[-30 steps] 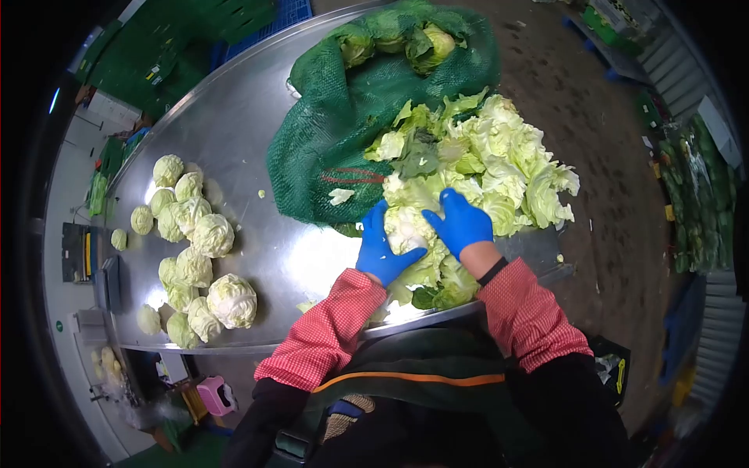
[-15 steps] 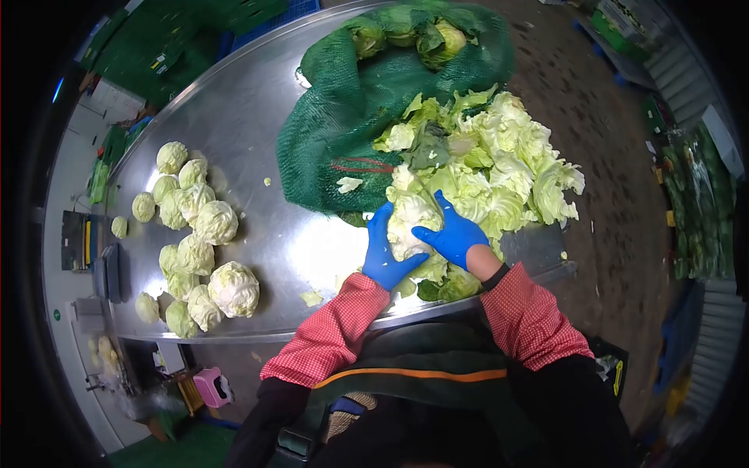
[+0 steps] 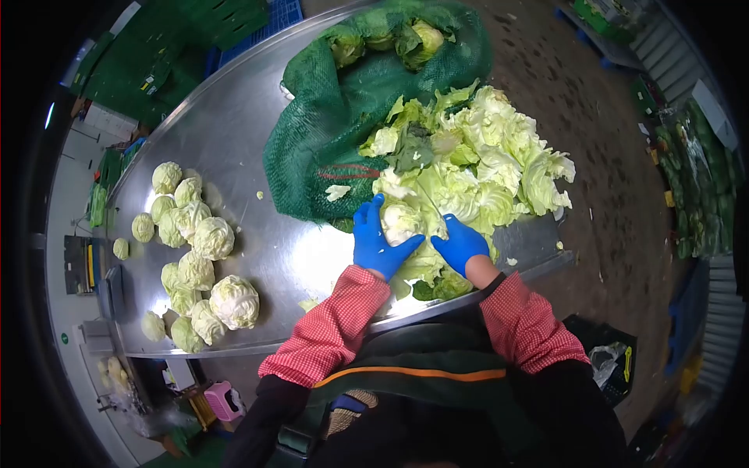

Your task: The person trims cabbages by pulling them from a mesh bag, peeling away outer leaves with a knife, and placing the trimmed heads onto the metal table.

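Note:
A pale cabbage head (image 3: pixel 402 221) sits at the front of the table, with my left hand (image 3: pixel 381 240) in a blue glove curled round its left and near side. On its right, my right hand (image 3: pixel 463 245), gloved in blue too, pinches a loose cabbage leaf (image 3: pixel 434 228) beside the head; part of the leaf is hidden by the fingers. Behind and to the right spreads a heap of loose cabbage leaves (image 3: pixel 499 168). Darker green leaves (image 3: pixel 445 287) lie just in front of my hands, by the table's near edge.
Several bare cabbage heads (image 3: pixel 213 238) are grouped on the left of the metal table (image 3: pixel 234 117). A green mesh sack (image 3: pixel 312 148) lies behind my hands, with cabbages (image 3: pixel 421 44) at its far end. A black crate (image 3: pixel 612 359) stands on the floor at right.
My right hand has come away to the right from the cabbage head, with a leaf at its fingers. My left hand stays on the head. The whole view has shifted slightly.

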Motion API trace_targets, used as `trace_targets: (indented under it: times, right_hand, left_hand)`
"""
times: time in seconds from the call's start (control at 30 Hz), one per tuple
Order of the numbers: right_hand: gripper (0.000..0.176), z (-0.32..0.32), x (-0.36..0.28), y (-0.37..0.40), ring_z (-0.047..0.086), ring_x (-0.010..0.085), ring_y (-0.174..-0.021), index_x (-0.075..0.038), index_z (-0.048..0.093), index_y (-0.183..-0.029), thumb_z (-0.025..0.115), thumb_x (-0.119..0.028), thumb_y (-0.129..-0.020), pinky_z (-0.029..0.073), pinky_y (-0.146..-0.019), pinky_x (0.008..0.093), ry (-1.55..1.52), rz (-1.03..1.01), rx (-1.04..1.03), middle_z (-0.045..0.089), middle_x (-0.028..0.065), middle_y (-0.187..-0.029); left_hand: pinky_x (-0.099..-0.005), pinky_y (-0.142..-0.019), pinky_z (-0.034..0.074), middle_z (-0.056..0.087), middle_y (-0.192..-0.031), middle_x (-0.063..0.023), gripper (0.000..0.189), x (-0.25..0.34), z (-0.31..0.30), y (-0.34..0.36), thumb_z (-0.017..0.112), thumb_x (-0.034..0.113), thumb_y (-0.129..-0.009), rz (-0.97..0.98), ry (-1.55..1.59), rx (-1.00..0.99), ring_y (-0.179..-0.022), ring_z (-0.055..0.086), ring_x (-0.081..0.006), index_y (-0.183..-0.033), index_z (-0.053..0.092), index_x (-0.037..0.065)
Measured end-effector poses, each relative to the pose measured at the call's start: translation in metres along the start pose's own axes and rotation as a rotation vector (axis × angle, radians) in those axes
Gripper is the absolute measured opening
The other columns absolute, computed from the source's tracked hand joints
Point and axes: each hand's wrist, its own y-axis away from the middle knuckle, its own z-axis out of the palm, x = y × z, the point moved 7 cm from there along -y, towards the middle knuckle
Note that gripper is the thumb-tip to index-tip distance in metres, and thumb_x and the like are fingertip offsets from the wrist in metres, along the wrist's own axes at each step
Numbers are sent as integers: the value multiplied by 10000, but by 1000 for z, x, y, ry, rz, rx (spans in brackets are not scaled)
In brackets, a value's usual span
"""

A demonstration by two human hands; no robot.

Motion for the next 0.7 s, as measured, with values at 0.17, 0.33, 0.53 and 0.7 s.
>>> trace_targets:
  times: [0.17, 0.33, 0.53, 0.7]
  right_hand:
    - [712, -33, -35, -2, 617, 339, -1029, -154, 470, -1345, 673, -529, -774, 499, -845, 423, 96, -141, 159, 597, 180, -1201]
    - [535, -2, -70, -45, 634, 334, -911, -158, 529, -1247, 667, -417, -800, 506, -787, 431, 167, -437, 196, 614, 136, -1074]
    - [368, -16, -40, -58, 625, 381, -929, -110, 589, -1118, 584, -373, -862, 495, -799, 452, -1, -149, 169, 665, 183, -1000]
    - [396, -51, -10, -57, 617, 398, -949, -96, 565, -1168, 587, -364, -876, 491, -808, 455, 23, -30, 218, 648, 198, -1068]
  left_hand:
    - [-450, -1053, 365, 385, -1323, -237, 943, -29, -10, 2, 845, 286, -611, 77, 197, -84, -1235, 417, -395, -1389, 367, 53]
    - [-422, -1081, 353, 373, -1384, -224, 1057, -42, -18, 29, 852, 197, -630, -38, 321, -54, -1282, 412, -348, -1463, 218, 49]
    - [-391, -1074, 375, 453, -1376, -141, 891, -89, -9, 52, 781, 126, -728, -545, 1186, -116, -1266, 458, -262, -1451, 269, 27]
    - [-492, -1088, 362, 411, -1439, -127, 903, -65, -31, 47, 731, 397, -773, -564, 1528, -334, -1314, 427, -306, -1470, 257, 75]
